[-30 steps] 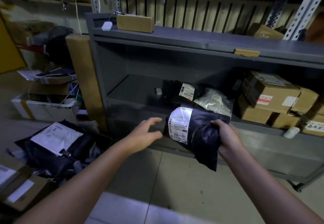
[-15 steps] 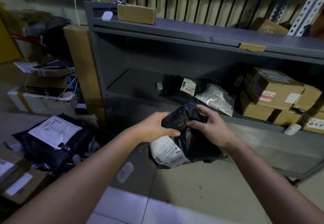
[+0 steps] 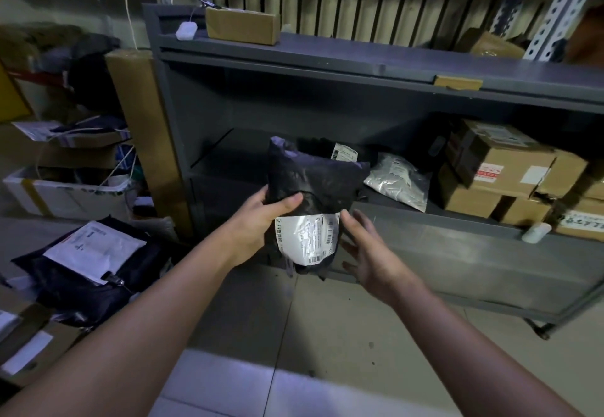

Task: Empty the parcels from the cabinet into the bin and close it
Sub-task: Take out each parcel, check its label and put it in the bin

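Head view: black crumpled parcel (image 3: 313,184) upright, label (image 3: 307,240) at bottom; left hand (image 3: 258,224) grips it, right hand (image 3: 369,253) splayed beside.

the black parcel (image 3: 313,184) looks like crinkly glossy plastic with a shiny paper label (image 3: 307,237), cabinet (image 3: 327,57) is matt grey painted metal, boxes (image 3: 500,161) plain cardboard

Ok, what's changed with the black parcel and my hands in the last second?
The black parcel passed from the right hand to the left hand, which now grips it upright, label low. The right hand has let go and is open beside it. The silver pouch and cardboard boxes in the cabinet stayed put.
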A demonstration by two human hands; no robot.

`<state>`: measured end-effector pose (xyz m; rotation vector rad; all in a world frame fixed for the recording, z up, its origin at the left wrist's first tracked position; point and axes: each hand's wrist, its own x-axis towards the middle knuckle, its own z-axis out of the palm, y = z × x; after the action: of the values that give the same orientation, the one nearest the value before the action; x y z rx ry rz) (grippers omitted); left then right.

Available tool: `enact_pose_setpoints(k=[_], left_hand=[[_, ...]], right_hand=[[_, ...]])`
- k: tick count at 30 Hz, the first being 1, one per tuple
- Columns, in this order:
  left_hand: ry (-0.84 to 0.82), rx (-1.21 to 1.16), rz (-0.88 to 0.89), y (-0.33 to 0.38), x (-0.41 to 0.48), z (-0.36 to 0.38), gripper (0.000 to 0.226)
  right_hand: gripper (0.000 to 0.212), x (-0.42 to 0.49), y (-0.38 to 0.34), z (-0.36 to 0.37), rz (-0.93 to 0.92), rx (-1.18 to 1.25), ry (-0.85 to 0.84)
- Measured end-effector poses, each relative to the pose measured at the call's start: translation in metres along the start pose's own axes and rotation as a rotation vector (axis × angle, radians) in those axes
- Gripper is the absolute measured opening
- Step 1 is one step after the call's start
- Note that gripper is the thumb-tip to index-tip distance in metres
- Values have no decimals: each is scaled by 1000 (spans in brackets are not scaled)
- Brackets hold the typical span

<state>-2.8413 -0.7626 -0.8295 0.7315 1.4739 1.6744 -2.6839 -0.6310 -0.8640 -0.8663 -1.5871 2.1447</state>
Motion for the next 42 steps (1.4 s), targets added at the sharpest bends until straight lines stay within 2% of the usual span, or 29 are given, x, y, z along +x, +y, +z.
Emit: enact_pose_setpoints(k=[4, 7, 16, 21, 23, 26, 30, 34, 38, 41, 42], left_hand=[[-83, -71, -43, -1, -1, -1, 42], [-40, -100, -62, -3, 2, -5, 41], [177, -157, -269, -23, 8, -11, 34], [152, -72, -327, -27, 5, -24, 23], [212, -60, -298, -27, 4, -36, 26], [294, 2, -308, -25, -2, -57, 44], [324, 117, -348, -18, -11, -100, 80], [385, 138, -333, -13, -17, -158, 68], [500, 117, -335, -18, -23, -214, 65], [574, 96, -335, -26, -29, -253, 78], [588, 106, -335, -29, -32, -265, 74]], right_hand=[[53, 2, 1, 10, 24, 103, -85], [36, 3, 2, 14, 4, 178, -43], [42, 10, 14, 10, -59, 20, 136], [38, 23, 17, 17, -63, -34, 176], [37, 30, 18, 23, -46, -62, 161], [35, 44, 20, 42, -26, -87, 137], [29, 66, 24, 86, -23, -149, 83], [27, 94, 30, 138, -23, -196, 7], [26, 124, 34, 190, -93, -305, -49], [32, 146, 41, 228, -111, -380, -112], [33, 153, 44, 240, -115, -397, -130]])
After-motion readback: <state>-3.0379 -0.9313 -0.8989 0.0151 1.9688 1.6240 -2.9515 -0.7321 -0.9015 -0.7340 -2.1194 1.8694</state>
